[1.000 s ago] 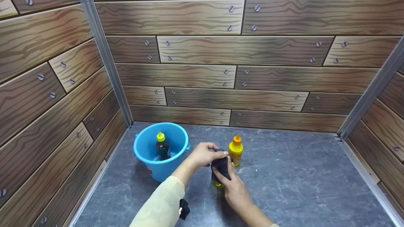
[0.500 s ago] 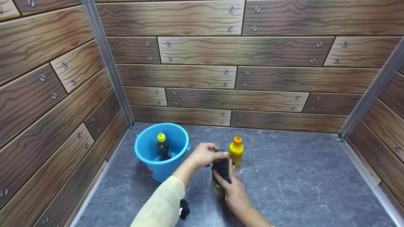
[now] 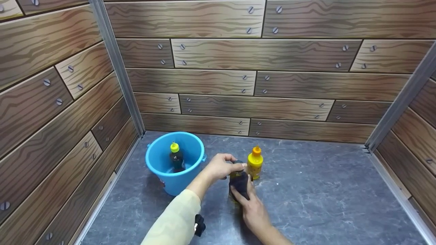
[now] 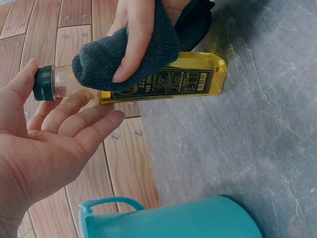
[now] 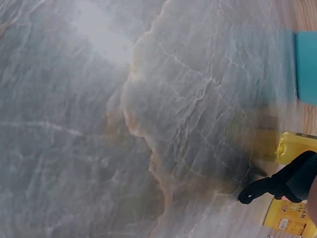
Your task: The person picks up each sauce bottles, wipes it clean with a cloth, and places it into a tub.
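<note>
An oil bottle [image 4: 213,74] of clear glass, with yellow oil, a dark label and a dark green cap [image 4: 43,83], stands at the centre of the head view. My left hand [image 3: 221,168] holds it by the cap, thumb on one side and fingers on the other. Lower down, my right hand [image 3: 255,207] grips a dark cloth [image 3: 241,185] against the bottle's side. In the left wrist view the cloth [image 4: 124,57] covers part of the bottle's shoulder and label. The right wrist view catches the cloth's hanging end [image 5: 280,183] and the bottle's base [image 5: 292,146].
A yellow bottle with an orange cap [image 3: 254,163] stands just behind the hands. On the left is a blue bucket [image 3: 177,182] with a dark, yellow-capped bottle [image 3: 177,160] inside. Wood-patterned walls enclose the grey marbled surface [image 3: 323,190].
My right hand has slid the cloth down the bottle, so more of the neck shows and less of the yellow base. The left hand stays at the cap.
</note>
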`<state>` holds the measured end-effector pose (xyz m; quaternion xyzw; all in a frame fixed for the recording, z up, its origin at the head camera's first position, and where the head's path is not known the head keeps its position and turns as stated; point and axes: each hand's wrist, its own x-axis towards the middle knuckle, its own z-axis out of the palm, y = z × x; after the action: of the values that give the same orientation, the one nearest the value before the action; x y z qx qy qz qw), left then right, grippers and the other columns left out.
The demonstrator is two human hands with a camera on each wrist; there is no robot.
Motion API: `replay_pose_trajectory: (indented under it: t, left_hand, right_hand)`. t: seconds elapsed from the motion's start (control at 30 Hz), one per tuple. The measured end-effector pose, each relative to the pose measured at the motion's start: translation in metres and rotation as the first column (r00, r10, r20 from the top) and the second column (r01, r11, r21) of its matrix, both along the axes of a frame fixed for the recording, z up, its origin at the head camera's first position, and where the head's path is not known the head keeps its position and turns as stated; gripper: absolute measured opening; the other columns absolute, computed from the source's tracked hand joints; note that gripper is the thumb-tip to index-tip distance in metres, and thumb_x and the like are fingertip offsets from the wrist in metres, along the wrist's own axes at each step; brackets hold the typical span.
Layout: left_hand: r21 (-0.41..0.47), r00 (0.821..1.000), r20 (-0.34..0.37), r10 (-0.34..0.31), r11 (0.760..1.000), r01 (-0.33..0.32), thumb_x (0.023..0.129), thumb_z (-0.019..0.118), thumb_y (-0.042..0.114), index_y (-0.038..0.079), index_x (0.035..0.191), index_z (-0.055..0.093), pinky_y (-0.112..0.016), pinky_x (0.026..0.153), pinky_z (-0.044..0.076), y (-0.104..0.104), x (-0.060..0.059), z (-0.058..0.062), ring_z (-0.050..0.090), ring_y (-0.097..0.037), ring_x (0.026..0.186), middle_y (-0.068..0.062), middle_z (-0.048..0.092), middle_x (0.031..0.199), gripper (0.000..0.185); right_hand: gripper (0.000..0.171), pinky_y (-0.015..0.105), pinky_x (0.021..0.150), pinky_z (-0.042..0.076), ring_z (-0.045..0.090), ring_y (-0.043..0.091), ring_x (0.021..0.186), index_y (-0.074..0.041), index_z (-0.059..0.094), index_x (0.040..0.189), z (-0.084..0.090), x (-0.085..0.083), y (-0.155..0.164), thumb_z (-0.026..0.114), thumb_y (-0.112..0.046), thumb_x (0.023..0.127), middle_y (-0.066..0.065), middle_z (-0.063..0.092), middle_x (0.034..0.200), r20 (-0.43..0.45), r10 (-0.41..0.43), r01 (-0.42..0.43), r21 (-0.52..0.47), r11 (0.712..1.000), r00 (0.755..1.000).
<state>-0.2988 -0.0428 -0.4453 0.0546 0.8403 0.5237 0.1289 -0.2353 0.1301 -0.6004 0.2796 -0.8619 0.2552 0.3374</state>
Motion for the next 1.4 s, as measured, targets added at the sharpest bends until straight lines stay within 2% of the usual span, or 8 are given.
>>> replay_pose_trajectory:
  t: [0.2,0.5,0.83,0.97,1.17,1.27,1.4]
  left_hand:
    - [-0.018,1.0,-0.001,0.006,1.0,-0.006,0.092,0.083,0.048,0.015,0.106,0.074,-0.041,0.079,0.053,0.0,0.001,0.002,0.061,-0.023,0.098,-0.004,0.07,0.114,0.037]
    - [-0.033,1.0,0.005,-0.001,0.999,0.002,0.092,0.082,0.05,0.016,0.107,0.075,-0.046,0.085,0.056,0.001,0.003,0.003,0.064,-0.024,0.103,-0.002,0.072,0.114,0.038]
    - [-0.024,1.0,-0.002,0.007,1.0,-0.007,0.094,0.081,0.046,0.014,0.113,0.075,-0.044,0.082,0.053,0.002,0.003,0.003,0.062,-0.024,0.101,-0.004,0.07,0.119,0.038]
    - [-0.03,1.0,0.005,0.015,0.999,-0.015,0.094,0.081,0.047,0.014,0.114,0.075,-0.045,0.083,0.054,0.001,0.003,0.002,0.063,-0.024,0.102,-0.004,0.071,0.118,0.039]
    - [-0.04,1.0,0.003,0.01,0.999,-0.009,0.093,0.081,0.051,0.016,0.111,0.076,-0.043,0.082,0.054,0.001,0.002,0.002,0.065,-0.023,0.102,-0.001,0.073,0.111,0.04]
    - [-0.039,1.0,0.002,0.006,0.999,-0.006,0.093,0.081,0.051,0.016,0.11,0.076,-0.043,0.082,0.054,0.001,0.002,0.003,0.065,-0.023,0.1,-0.002,0.073,0.11,0.04]
    - [-0.047,1.0,0.002,0.007,0.999,-0.007,0.093,0.081,0.052,0.015,0.112,0.076,-0.043,0.082,0.054,0.001,0.002,0.004,0.065,-0.023,0.099,-0.002,0.074,0.112,0.042]
  right_hand:
    - [0.074,0.057,0.082,0.061,0.054,0.061,0.128,-0.023,0.073,0.138,-0.004,0.0,0.002,0.075,0.017,0.076,0.042,0.04,0.154,0.007,0.004,-0.004,0.01,1.0,1.0]
    - [0.07,0.061,0.087,0.058,0.055,0.068,0.121,-0.023,0.074,0.137,-0.011,0.01,0.007,0.073,0.017,0.079,0.045,0.04,0.152,0.157,-0.025,0.009,0.105,0.994,0.987]
    - [0.068,0.061,0.089,0.058,0.054,0.065,0.126,-0.027,0.073,0.139,-0.005,0.012,0.007,0.071,0.014,0.085,0.04,0.039,0.157,0.244,-0.065,0.025,0.164,0.986,0.967]
    - [0.066,0.063,0.088,0.057,0.053,0.065,0.127,-0.026,0.072,0.139,-0.005,0.015,0.009,0.069,0.014,0.087,0.04,0.038,0.158,0.332,-0.059,-0.008,0.197,0.98,0.941]
    - [0.061,0.067,0.095,0.053,0.05,0.064,0.131,-0.03,0.07,0.142,-0.003,0.015,0.01,0.067,0.006,0.093,0.039,0.033,0.161,0.471,-0.096,-0.043,0.276,0.96,0.877]
    - [0.059,0.068,0.099,0.05,0.051,0.065,0.13,-0.03,0.07,0.141,-0.001,0.014,0.009,0.067,0.003,0.093,0.04,0.035,0.159,0.478,-0.128,-0.046,0.336,0.941,0.869]
    - [0.058,0.07,0.1,0.048,0.054,0.064,0.127,-0.029,0.072,0.139,0.001,0.013,0.009,0.067,0.003,0.091,0.041,0.041,0.155,0.454,-0.157,-0.042,0.398,0.916,0.877]
